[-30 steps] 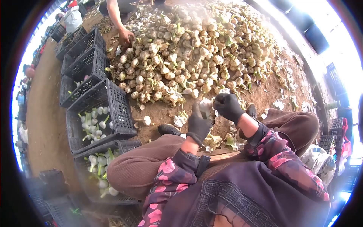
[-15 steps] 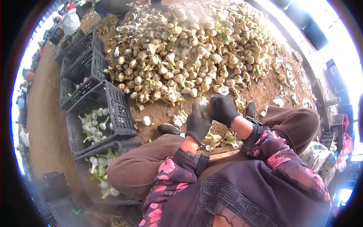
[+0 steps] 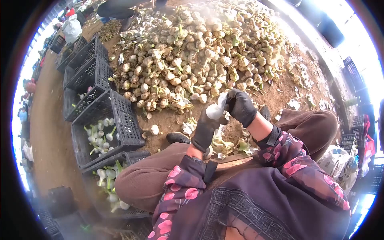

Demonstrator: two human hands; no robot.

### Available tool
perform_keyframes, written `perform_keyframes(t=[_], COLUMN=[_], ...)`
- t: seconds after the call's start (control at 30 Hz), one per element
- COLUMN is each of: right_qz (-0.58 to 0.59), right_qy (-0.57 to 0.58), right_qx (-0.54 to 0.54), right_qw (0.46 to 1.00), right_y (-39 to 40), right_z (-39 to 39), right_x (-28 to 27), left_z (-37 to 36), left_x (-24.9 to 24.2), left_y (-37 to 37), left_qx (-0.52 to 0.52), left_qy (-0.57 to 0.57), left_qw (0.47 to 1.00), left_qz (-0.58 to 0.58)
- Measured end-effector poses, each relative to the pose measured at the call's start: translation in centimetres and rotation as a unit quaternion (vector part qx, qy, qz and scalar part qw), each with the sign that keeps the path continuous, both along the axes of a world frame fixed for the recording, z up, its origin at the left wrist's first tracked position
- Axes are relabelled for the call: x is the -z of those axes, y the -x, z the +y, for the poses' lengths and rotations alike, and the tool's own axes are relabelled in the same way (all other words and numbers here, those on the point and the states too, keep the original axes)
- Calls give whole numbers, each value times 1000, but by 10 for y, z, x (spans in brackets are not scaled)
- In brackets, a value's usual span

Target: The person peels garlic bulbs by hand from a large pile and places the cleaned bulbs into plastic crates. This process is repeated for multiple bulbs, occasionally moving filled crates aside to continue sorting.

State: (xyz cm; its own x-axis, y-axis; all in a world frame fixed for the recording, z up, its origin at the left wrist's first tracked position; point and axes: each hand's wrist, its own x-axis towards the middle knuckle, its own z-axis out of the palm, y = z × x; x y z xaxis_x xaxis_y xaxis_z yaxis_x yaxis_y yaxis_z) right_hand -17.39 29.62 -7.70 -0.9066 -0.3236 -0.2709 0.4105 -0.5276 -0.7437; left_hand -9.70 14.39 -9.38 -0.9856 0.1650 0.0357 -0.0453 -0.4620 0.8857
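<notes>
A white garlic bulb sits in my left hand, whose dark-gloved fingers are closed around it. My right hand, gloved too, pinches a pale strip of garlic skin at the top of the bulb. The strip stands up between both hands. Beneath them, peeled husks and leaves lie on the ground between my knees. Beyond my hands spreads a large heap of unpeeled garlic. One loose bulb rests on the soil left of my left hand.
Black plastic crates line my left side; the nearer crate and the one beside my knee hold white garlic with green stems. A white sack lies at my right. Another person's dark-clothed leg shows behind the heap.
My right hand has lifted slightly up and away from my left. The bulb is now more exposed, and a strip of skin shows between the hands.
</notes>
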Motion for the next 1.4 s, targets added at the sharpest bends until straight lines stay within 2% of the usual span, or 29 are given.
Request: perform_keyframes(t=[0.07,0.1,0.2,0.33,0.4,0.43,0.47,0.5,0.53,0.57,0.6,0.67,0.7,0.73,0.8,0.87,0.9,0.93,1.0,1.03,1.07,1.13,1.2,1.23,1.27,1.3,1.33,1.37,1.4], right_qz=[-46,-27,63,82,190,85,85,108,126,317,317,156,92,10,250,305,161,76,-3,34,163,22,-14,23,58,276,294,312,429], right_qy=[80,34,-20,-16,38,22,22,-186,-382,-639,-710,-669,-469,-233,-205,-325,-219,-209,-234,-310,-352,-230,16,0,-17,-388,-479,-439,-479], right_qx=[43,94,88,68,121,125,126,-6,-140,-132,-120,-202,-164,-126,-276,-353,-335,-292,-220,-209,-257,-272,-271,-274,-275,-301,-397,-392,-431], right_qw=[995,995,994,994,974,988,988,976,905,688,617,698,863,964,905,823,902,930,947,927,885,934,962,961,960,826,726,746,633], right_y=[3,1,-1,-3,9,17,26,33,38,22,12,12,7,1,-10,2,12,26,54,57,62,51,28,25,27,30,32,14,4], right_z=[-1,-5,-1,2,-3,5,12,20,30,35,40,43,33,19,-6,-28,-35,-46,-73,-98,-123,-188,-251,-273,-290,-304,-310,-305,-308], right_x=[-7,-25,-30,-33,-22,-22,-15,-4,7,7,12,9,1,-5,-20,-24,-11,-2,25,31,33,20,-10,-10,-7,29,70,94,119], left_z=[-5,-7,-6,-2,-6,-5,-4,-3,-4,-7,-8,-8,-2,0,8,-7,-3,8,0,-8,-15,-23,-22,-29,-36,-43,-45,-46,-45], left_x=[-6,-11,-11,-28,-15,-10,-8,-5,0,13,10,5,4,5,52,-5,-9,9,-32,-55,-71,-73,-68,-77,-74,-69,-68,-68,-72], left_y=[-2,-5,-3,-5,-7,-8,-9,-10,-11,-10,-9,-6,-1,-4,0,-3,-8,-7,-12,-16,-20,-19,-15,-20,-20,-19,-17,-16,-17], left_qx=[31,79,133,131,136,165,166,145,121,87,83,32,-34,-55,-146,-74,-147,-239,-304,-310,-312,-346,-373,-378,-403,-426,-447,-438,-410], left_qy=[24,2,-74,-22,186,226,225,193,159,151,152,111,135,168,131,193,152,197,-52,-78,-105,16,-9,58,57,53,50,11,-1], left_qw=[999,995,988,983,971,949,949,966,979,984,984,991,989,984,978,960,947,925,948,945,942,937,928,924,913,903,893,898,911], left_qz=[-24,-61,-42,-127,66,144,144,93,42,38,39,60,50,17,-74,-188,-244,-219,-80,-74,-67,-43,22,-20,14,-5,-16,-31,-32])
